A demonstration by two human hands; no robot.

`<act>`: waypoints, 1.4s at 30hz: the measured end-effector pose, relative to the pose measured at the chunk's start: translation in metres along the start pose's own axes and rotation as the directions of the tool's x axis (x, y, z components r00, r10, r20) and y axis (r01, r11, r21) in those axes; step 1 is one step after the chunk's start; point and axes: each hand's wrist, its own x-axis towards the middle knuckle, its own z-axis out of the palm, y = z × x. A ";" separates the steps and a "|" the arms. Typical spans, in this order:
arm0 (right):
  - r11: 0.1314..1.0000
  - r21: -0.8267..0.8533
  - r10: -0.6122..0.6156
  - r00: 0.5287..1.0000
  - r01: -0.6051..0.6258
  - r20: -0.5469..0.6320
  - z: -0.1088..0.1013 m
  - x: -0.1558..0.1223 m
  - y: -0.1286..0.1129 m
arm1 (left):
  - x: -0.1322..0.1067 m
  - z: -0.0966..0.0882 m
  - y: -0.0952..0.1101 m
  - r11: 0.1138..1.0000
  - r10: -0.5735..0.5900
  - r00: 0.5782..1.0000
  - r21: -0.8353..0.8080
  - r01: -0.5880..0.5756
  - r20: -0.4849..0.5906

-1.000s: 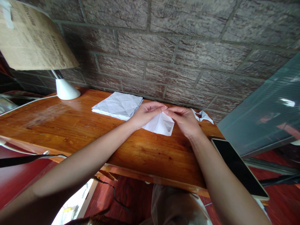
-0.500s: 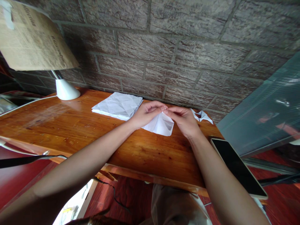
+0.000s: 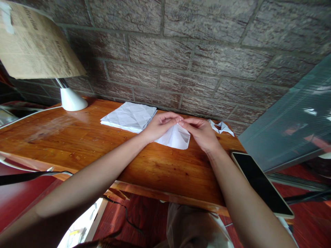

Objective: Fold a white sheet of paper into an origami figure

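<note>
– White paper (image 3: 176, 138) is pinched at its top corner by the fingertips of the left hand (image 3: 159, 126) and right hand (image 3: 202, 135), both closed tight on it. Its lower edge rests on the table (image 3: 77, 144).
– If one pinch slips, the crease would likely run crooked, and a hard tug might tear it.
– The phone (image 3: 261, 182) lies at the table's edge by the right forearm, where an elbow could knock it off.

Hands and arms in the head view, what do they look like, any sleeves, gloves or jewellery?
The left hand and right hand are bare, without gloves, and no rings show on the fingers in view. The left forearm and right forearm are uncovered up to the frame's edge: no sleeves, watch or bracelet at either wrist.
</note>
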 end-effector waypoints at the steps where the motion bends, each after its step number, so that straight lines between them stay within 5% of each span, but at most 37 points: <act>1: 1.000 0.001 0.000 1.000 0.000 -0.002 0.000 0.000 0.000 | 0.000 0.000 0.000 1.000 0.001 1.000 -0.001 -0.001 -0.004; 21: 0.996 -0.077 -0.054 0.998 0.051 -0.026 0.002 -0.001 0.000 | -0.001 0.005 -0.004 0.991 0.099 0.989 0.098 -0.088 -0.108; 28: 0.989 -0.141 -0.056 0.998 0.052 -0.026 0.005 -0.002 -0.003 | -0.002 0.004 -0.002 0.998 -0.023 0.993 0.052 0.029 -0.113; 42: 0.970 -0.208 -0.146 0.986 0.128 -0.077 0.005 -0.002 0.000 | -0.002 0.004 -0.002 0.997 -0.069 0.988 -0.043 0.064 -0.138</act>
